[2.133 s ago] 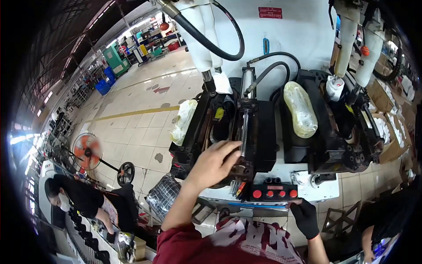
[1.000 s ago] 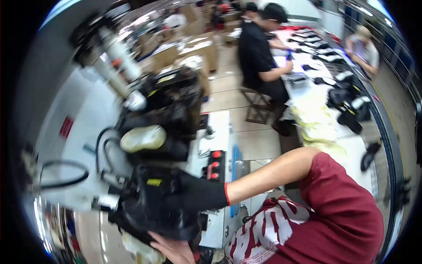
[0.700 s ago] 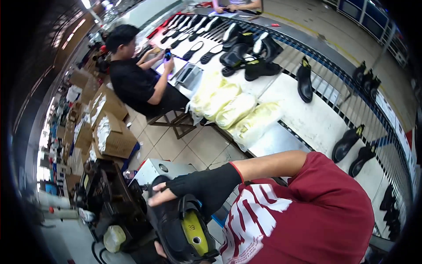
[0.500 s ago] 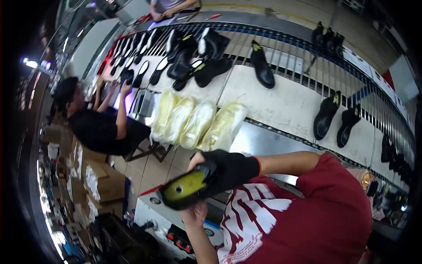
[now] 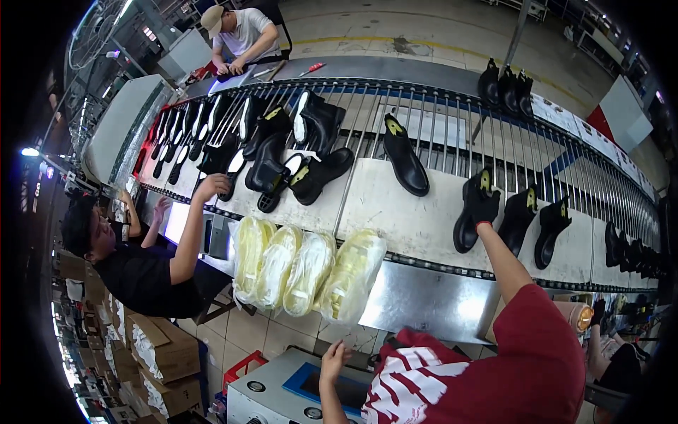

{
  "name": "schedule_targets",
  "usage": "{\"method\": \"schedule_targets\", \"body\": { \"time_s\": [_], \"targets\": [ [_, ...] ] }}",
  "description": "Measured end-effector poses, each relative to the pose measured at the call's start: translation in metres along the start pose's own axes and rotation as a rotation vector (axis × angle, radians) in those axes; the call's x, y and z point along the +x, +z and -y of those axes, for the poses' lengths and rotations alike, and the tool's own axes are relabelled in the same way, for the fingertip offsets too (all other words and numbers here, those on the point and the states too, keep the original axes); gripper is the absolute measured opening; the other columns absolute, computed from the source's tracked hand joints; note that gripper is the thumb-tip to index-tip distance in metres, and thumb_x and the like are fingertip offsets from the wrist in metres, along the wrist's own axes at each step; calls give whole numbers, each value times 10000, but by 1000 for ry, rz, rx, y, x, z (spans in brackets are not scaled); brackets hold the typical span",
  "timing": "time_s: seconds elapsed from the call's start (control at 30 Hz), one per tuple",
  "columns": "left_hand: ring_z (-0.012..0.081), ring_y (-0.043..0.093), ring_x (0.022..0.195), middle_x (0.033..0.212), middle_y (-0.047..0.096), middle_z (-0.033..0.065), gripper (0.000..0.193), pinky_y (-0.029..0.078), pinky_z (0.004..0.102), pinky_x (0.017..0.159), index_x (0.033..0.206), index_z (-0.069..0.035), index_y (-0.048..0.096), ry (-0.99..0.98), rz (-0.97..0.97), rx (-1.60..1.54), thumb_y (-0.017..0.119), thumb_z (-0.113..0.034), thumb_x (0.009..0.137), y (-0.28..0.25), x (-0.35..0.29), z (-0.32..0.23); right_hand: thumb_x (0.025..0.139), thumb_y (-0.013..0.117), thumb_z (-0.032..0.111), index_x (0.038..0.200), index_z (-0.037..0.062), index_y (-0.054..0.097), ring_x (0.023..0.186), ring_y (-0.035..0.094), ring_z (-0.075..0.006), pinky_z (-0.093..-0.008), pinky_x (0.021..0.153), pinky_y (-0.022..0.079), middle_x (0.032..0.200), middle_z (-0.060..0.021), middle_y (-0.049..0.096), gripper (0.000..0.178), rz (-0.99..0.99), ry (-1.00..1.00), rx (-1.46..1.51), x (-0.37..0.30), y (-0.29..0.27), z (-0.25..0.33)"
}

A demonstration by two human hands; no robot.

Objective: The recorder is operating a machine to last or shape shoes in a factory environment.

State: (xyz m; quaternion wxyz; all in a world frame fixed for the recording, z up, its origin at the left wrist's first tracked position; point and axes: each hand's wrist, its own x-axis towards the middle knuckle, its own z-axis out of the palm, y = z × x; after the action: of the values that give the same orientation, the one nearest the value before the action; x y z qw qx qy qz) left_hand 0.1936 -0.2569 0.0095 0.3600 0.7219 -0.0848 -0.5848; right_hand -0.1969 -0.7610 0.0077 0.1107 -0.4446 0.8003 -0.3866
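At the conveyor's near right, my right hand (image 5: 486,205), in a black glove with a red cuff, grips a black ankle boot (image 5: 466,225) near its top. The boot rests on the pale belt, its yellow-green lining showing. Just right of it stand a second black boot (image 5: 518,222) and a third boot (image 5: 553,233). Farther back on the belt a single boot (image 5: 405,161) stands alone. My bare left hand (image 5: 335,359) hovers empty above the grey machine, its fingers loosely bent and apart from anything.
Several yellow insole-shaped pieces in clear plastic (image 5: 304,272) lie beside a metal plate (image 5: 417,300). More boots and soles (image 5: 272,155) crowd the belt's left. A co-worker in black (image 5: 148,261) reaches over there; another person (image 5: 240,39) works beyond. A grey machine (image 5: 272,385) stands below my left hand.
The boot that was held in front of my body is now on the belt, my right hand gripping it. My left hand has come off the boot. The view has shifted.
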Motion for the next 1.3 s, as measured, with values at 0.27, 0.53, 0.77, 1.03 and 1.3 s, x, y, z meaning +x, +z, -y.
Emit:
{"method": "schedule_targets", "body": {
  "time_s": [0.27,0.53,0.77,1.03,1.3],
  "targets": [
    [192,681,738,914,707,104,326,543,330,611,1229,-46,640,-470,-462,-15,609,-258,984,-68,-44,206,919,698,232,1395,20,485,1299,501,-354,-418,1104,381,1365,-205,551,563,-95,-700,265,0,41,96],
    [273,649,715,952,698,108,454,542,429,655,1112,-56,675,-393,-471,-248,602,-482,974,-26,-84,227,885,663,444,1309,34,570,1181,616,-374,-440,958,483,1238,-240,646,597,530,-352,90,16,248,160],
    [146,585,723,877,651,44,326,481,296,618,1251,-42,643,-308,-295,-104,576,-264,1022,9,-19,199,802,778,391,1209,68,672,1081,689,-316,-396,907,534,1148,-152,727,530,476,-542,145,24,236,152],
    [227,684,951,1156,690,116,544,554,359,829,1338,-71,560,-211,-236,-306,559,-506,1011,-17,15,102,795,843,153,1163,-6,665,962,677,-149,-316,841,549,1052,-78,729,438,1155,-593,165,-44,21,96],
    [351,646,1130,1467,474,215,846,586,457,826,1534,-20,301,85,-265,-285,666,-487,931,14,97,-32,732,896,289,1219,55,651,1115,681,-259,-365,949,534,1191,-143,700,594,1548,-961,-11,-194,-75,29]
  ]
}}
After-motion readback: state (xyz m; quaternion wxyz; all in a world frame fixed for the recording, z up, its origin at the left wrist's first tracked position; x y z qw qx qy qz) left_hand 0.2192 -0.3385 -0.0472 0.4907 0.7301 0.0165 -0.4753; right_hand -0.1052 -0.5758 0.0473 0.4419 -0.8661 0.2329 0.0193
